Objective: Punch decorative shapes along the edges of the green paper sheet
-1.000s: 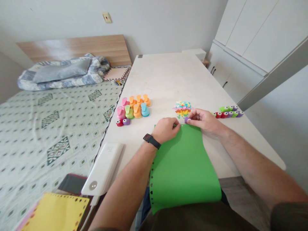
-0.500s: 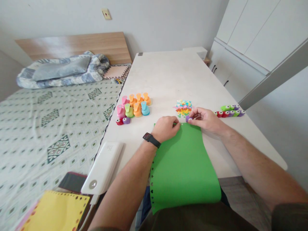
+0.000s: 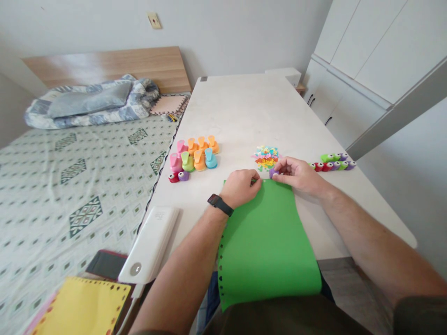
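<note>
A green paper sheet lies on the white table and hangs over its near edge; small shapes are cut along its left side. My left hand, with a black watch on the wrist, is closed and pinches the sheet's far edge. My right hand is closed on a small purple punch set at the same far edge. Just beyond the hands lies a pile of coloured paper cut-outs.
Several pastel punches stand left of the pile, with a red and a purple mini punch in front. A row of small punches lies at the right. A white device, a yellow sheet and a bed are at left.
My right hand has lowered the purple punch slightly onto the sheet's far edge. The left hand has stayed where it was.
</note>
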Available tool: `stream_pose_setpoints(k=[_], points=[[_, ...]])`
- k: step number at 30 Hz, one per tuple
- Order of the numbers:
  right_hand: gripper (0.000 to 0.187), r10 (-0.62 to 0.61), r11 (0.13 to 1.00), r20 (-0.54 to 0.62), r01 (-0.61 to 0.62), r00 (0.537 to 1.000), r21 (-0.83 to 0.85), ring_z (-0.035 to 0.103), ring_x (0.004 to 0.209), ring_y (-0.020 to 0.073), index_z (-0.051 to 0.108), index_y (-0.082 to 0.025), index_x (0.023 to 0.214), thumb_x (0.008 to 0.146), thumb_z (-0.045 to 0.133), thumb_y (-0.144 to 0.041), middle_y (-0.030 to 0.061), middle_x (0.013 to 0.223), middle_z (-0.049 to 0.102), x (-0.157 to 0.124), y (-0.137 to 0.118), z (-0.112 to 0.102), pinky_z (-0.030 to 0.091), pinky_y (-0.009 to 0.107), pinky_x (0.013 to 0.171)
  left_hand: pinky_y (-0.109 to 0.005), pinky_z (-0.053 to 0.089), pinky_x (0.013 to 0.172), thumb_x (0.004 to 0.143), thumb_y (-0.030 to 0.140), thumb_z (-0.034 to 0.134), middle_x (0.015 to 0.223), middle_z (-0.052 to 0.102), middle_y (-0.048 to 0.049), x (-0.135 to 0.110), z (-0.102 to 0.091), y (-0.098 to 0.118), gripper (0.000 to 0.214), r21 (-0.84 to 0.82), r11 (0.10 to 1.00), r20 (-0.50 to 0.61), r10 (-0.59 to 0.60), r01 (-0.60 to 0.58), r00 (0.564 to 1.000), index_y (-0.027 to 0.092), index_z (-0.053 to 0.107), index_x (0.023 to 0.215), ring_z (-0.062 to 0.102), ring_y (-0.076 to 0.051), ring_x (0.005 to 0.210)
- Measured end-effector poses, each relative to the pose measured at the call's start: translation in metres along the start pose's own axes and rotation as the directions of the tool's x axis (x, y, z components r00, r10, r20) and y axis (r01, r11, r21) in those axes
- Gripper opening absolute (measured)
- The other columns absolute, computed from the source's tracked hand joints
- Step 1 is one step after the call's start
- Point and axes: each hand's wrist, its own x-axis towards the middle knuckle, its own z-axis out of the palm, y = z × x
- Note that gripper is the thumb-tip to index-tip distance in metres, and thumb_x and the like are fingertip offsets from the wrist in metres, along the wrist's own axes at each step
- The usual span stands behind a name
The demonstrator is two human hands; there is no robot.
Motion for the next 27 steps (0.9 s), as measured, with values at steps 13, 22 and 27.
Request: stream_pose_setpoints(k=[13,22,27], points=[[0.038,0.085,0.986,0.029,-0.089,0.996,0.139,0.068,0.084,0.0199,0.064,-0.022,0.097,0.076,0.084,-0.048,0.0044,0.096,0.074,-0.0010,-0.0042,0.0025,0.055,0.036,0.077,-0.029,0.047,0.073,0.096,0.031,0.054,0.088,0.076,-0.0054,0.0000,0.0002,0.0000,0.022,-0.018,1.000,0.003,0.001,-0.001,1.000,0.019,0.071,0.089,0.068,-0.018,0.079],[0.042,0.093,0.989,0.033,-0.096,0.995,0.109,0.068,0.081,0.0191,0.064,-0.022,0.100,0.074,0.086,-0.047,0.0049,0.097,0.073,-0.0003,0.0001,0.0001,0.055,0.035,0.073,-0.029,0.048,0.073,0.096,0.030,0.054,0.088,0.076,-0.0055,0.0004,-0.0015,0.0000,0.022,-0.039,0.999,0.001,0.002,-0.002,1.000,0.019,0.072,0.088,0.068,-0.018,0.079],[0.043,0.066,0.995,0.039,-0.068,0.997,0.077,0.068,0.082,0.0199,0.065,-0.021,0.101,0.074,0.086,-0.047,0.0058,0.096,0.073,-0.0002,-0.0002,-0.0013,0.055,0.036,0.075,-0.029,0.048,0.073,0.096,0.030,0.054,0.089,0.077,-0.0055,0.0008,-0.0032,0.0018,0.022,-0.047,0.999,0.012,-0.005,0.006,1.000,0.019,0.072,0.089,0.069,-0.018,0.080]])
